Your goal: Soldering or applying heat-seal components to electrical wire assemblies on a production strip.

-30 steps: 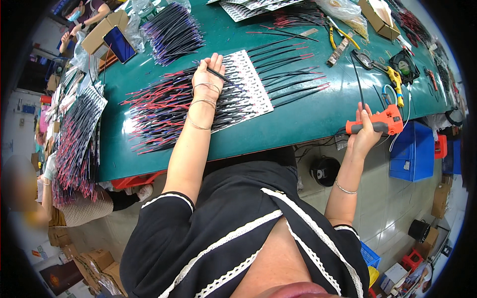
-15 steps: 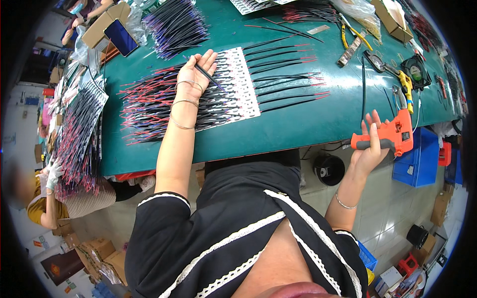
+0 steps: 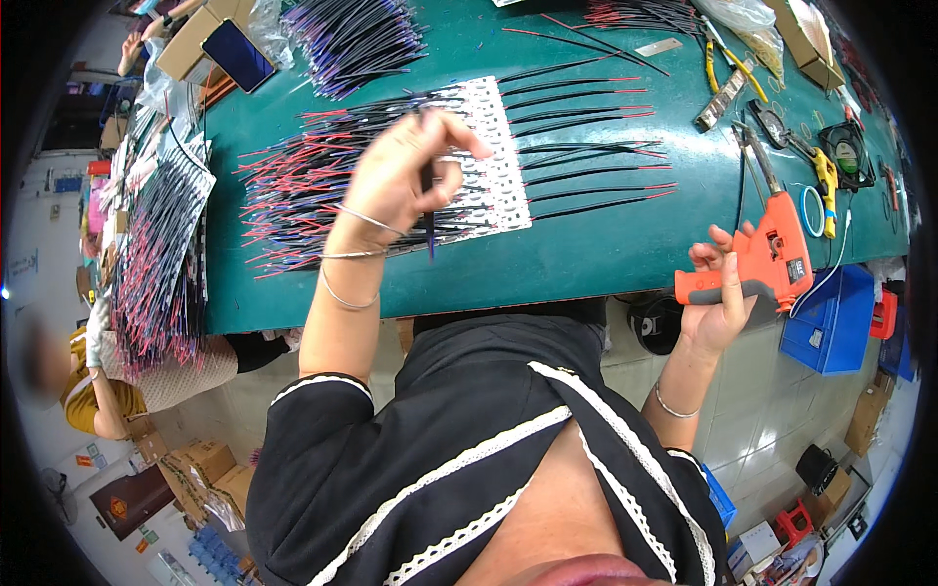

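My left hand, slightly blurred, is curled round a short dark wire, above the rows of black, red-tipped wires on a white perforated sheet. More black wires stretch to the right of that sheet. My right hand holds an orange-and-grey pistol-shaped tool by its grip at the table's front edge, its metal tip pointing away from me.
Green table bears wire bundles, a phone, cartons, yellow-handled pliers, and a small fan. Below are blue crates and a black bucket. A gloved co-worker is at left; another's arm shows behind.
My left hand has turned from palm-up with the wire lying across it to curled fingers, and shifted slightly down. The orange tool's tip now points more upward, away from me.
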A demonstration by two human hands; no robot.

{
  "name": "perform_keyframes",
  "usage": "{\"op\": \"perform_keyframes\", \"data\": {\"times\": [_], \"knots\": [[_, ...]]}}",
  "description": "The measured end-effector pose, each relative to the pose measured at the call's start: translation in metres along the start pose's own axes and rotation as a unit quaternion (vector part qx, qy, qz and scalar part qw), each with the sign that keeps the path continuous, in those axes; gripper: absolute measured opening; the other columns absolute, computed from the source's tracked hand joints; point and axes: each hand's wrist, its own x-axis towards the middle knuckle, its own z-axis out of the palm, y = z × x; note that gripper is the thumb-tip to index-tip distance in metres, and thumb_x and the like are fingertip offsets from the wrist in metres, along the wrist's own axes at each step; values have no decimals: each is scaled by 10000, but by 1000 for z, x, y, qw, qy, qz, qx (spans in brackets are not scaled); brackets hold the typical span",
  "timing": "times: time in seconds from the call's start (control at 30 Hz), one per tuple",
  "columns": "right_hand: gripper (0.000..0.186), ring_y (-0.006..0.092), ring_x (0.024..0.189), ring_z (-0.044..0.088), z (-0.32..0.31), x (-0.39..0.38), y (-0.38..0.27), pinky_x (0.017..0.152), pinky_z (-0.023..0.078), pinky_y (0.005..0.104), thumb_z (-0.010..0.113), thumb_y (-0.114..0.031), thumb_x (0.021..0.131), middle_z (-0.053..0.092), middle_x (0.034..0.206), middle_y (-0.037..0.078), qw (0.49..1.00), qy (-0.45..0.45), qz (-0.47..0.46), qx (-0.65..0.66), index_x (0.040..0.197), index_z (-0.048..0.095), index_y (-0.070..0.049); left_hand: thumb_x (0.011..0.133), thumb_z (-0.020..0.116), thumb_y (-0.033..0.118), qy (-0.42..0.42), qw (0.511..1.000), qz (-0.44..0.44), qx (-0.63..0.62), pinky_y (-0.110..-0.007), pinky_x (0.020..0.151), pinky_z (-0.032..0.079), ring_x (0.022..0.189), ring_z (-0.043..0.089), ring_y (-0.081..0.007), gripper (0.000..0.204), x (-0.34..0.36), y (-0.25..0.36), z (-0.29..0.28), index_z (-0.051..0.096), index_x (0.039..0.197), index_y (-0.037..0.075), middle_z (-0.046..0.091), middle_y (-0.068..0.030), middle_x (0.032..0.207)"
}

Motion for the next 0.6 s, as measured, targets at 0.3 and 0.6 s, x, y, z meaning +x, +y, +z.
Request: {"op": "perform_keyframes", "data": {"times": [0.3, 0.6], "knots": [[416, 201, 705, 573, 9, -5, 4, 666, 466, 329, 482, -66, 802, 547, 933, 178, 1000, -14, 13, -3, 1181, 346, 34, 883, 390, 113, 146, 972, 34, 178, -142, 419, 292, 451, 347, -26, 165, -12, -60, -10, 459, 982, 1, 546, -86, 731], [442, 154, 602, 535, 15, -24, 4, 578, 459, 282, 482, -52, 800, 545, 837, 139, 998, -57, 31, 27, 1197, 317, 50, 861, 464, 95, 110, 956, 25, 271, -137, 514, 370, 623, 432, -17, 253, -26, -41, 7, 529, 1095, 25, 488, 23, 753]]}}
